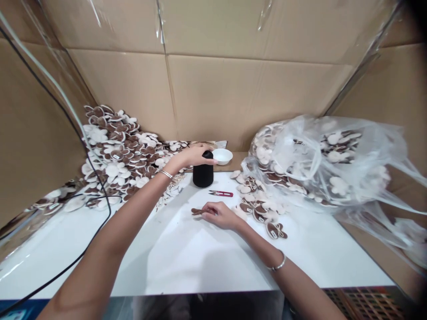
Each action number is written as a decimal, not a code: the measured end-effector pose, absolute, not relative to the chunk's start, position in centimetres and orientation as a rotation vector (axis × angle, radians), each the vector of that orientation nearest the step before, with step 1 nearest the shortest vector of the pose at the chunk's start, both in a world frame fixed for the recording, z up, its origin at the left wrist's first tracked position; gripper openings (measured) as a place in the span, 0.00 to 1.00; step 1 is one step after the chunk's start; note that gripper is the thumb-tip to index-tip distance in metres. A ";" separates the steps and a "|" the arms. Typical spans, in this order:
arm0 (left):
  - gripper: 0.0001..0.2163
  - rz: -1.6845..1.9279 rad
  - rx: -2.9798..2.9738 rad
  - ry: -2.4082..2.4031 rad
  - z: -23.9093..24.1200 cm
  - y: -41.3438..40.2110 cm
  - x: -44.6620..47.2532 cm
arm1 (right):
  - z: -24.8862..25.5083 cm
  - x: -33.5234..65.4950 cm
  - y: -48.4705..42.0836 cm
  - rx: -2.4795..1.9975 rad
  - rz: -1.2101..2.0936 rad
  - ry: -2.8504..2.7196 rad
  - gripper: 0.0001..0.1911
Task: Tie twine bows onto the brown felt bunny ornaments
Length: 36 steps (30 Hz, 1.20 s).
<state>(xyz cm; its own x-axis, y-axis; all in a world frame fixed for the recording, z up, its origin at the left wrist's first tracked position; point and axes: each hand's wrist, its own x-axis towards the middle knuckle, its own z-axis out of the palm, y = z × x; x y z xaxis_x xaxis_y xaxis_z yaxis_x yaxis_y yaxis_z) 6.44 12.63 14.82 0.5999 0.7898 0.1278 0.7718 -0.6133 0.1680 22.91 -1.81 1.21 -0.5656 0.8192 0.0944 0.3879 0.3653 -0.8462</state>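
Observation:
My left hand [193, 156] reaches far forward and rests with curled fingers on the top of a black cylinder [203, 174] standing on the white table [187, 253]. My right hand [218, 214] lies on the table and pinches a small brown bow-shaped piece [197, 211] against the surface. Red-handled thread snips [221, 193] lie just beyond my right hand. A small white bowl [222, 156] stands right behind the cylinder.
A large heap of brown and cream bow-shaped pieces [116, 155] fills the back left. A clear plastic bag [327, 164] of the same pieces spills several onto the table [256, 202] at right. Cardboard walls enclose the space. A black cable [100, 213] crosses the left.

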 end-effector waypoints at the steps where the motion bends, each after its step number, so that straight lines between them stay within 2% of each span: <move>1: 0.31 0.265 2.726 1.268 14.7 12.9 6.1 | 1.3 22.9 -1.8 -1.044 1.114 -2.124 0.11; 7: 0.31 0.567 2.750 1.589 13.0 12.3 6.4 | 1.0 22.9 -1.7 -1.028 1.119 -2.118 0.11; 11: 0.25 0.711 3.051 1.104 11.6 10.6 5.7 | 1.0 22.9 -1.7 -1.033 1.121 -2.122 0.11; 14: 0.17 0.550 3.238 0.730 10.0 9.9 4.6 | 1.1 22.8 -1.7 -1.026 1.125 -2.130 0.11; 20: 0.12 0.499 3.335 0.572 7.0 10.7 5.0 | 0.5 22.8 -1.4 -1.003 1.109 -2.124 0.09; 24: 0.12 0.588 3.266 0.541 6.3 10.4 4.6 | 0.3 23.0 -1.5 -1.004 1.166 -2.046 0.10; 29: 0.10 1.153 2.721 1.110 4.7 6.8 1.4 | -0.1 23.2 -1.5 -0.913 1.594 -1.633 0.15; 32: 0.12 1.236 2.119 1.249 3.1 4.7 -0.5 | -0.3 23.1 -0.7 -0.824 1.738 -1.291 0.16; 36: 0.13 1.269 1.472 1.181 1.3 3.7 -1.3 | 0.2 21.1 1.4 -0.662 1.681 -1.036 0.13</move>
